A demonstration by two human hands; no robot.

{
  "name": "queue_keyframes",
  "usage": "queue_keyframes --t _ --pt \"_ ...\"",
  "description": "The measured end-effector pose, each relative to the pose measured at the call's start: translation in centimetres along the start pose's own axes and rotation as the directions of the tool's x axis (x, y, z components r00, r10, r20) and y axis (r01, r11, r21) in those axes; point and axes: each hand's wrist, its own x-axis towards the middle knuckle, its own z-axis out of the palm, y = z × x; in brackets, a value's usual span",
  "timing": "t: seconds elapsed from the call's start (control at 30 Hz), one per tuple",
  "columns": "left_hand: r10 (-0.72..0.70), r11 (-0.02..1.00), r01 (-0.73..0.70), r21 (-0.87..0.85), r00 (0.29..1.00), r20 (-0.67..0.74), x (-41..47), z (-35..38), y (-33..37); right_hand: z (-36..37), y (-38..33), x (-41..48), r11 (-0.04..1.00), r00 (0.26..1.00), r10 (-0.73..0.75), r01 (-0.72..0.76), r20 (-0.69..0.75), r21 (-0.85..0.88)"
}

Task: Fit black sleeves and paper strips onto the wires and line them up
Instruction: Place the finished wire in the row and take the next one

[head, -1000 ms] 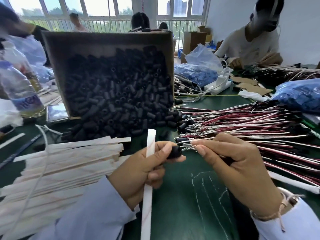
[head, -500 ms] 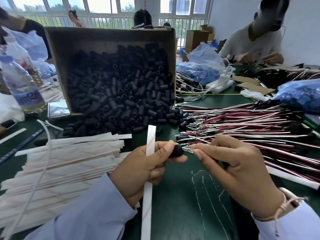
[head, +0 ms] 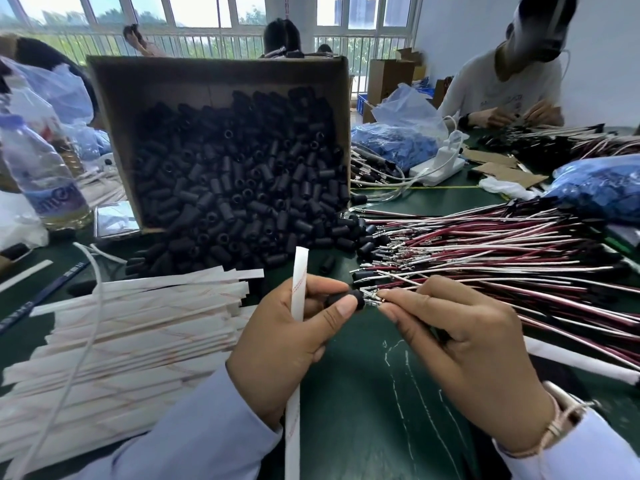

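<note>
While the left hand (head: 294, 344) pinches a black sleeve (head: 341, 300) between thumb and forefinger, its other fingers are curled around a long paper strip (head: 300, 271). This strip stands almost upright; its top end rises above the hand and its lower part runs down past the light blue cuff. The right hand (head: 467, 341) pinches a wire (head: 372, 302) near its metal ends, between thumb and forefinger. The metal ends point at the open mouth of the black sleeve and are touching it or just beside it; whether they are already inside cannot be told. Both hands are held a little above the green tabletop (head: 346, 417), near its front edge.

Behind the right hand lies a wide heap of wires (head: 502, 251), red and white, with the metal ends pointing to the left. Further back a cardboard box (head: 207, 77) lies tilted on its side, and many loose sleeves (head: 242, 188) spill from it onto the tabletop. To the left of the left hand there is a flat stack of strips (head: 138, 323), and a white cable (head: 86, 341) lies across it. A water bottle (head: 45, 174) stands at the far left. A second person (head: 502, 77) sits at the far right side of the tabletop.
</note>
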Motion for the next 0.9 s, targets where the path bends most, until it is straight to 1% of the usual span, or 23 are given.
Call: queue_keyframes --t 0.2,0.33,0.6,0.77,0.9 --pt "0.036 0.999 -0.036 -0.029 0.999 -0.010 -0.1 0.4 -0.2 0.1 0.4 0.3 0.966 0.992 0.095 -0.113 0.084 0.231" --pt "0.066 0.996 -0.066 -0.063 0.998 -0.002 -0.3 0.5 -0.1 -0.1 0.1 0.4 0.936 0.991 0.096 -0.121 0.090 0.330" --pt "0.161 0.985 -0.160 -0.072 0.987 0.012 -0.7 0.8 -0.2 -0.5 -0.8 0.2 0.937 0.996 0.084 -0.089 0.030 0.339" --pt "0.221 0.975 -0.221 -0.017 0.974 0.046 -1.0 0.7 0.0 -0.9 -0.9 0.4 0.924 0.998 0.057 -0.055 0.008 0.378" --pt "0.220 0.975 -0.219 -0.018 0.971 0.096 -0.8 0.4 0.2 -1.1 -1.2 0.5 0.912 0.998 0.052 -0.058 0.026 0.406"
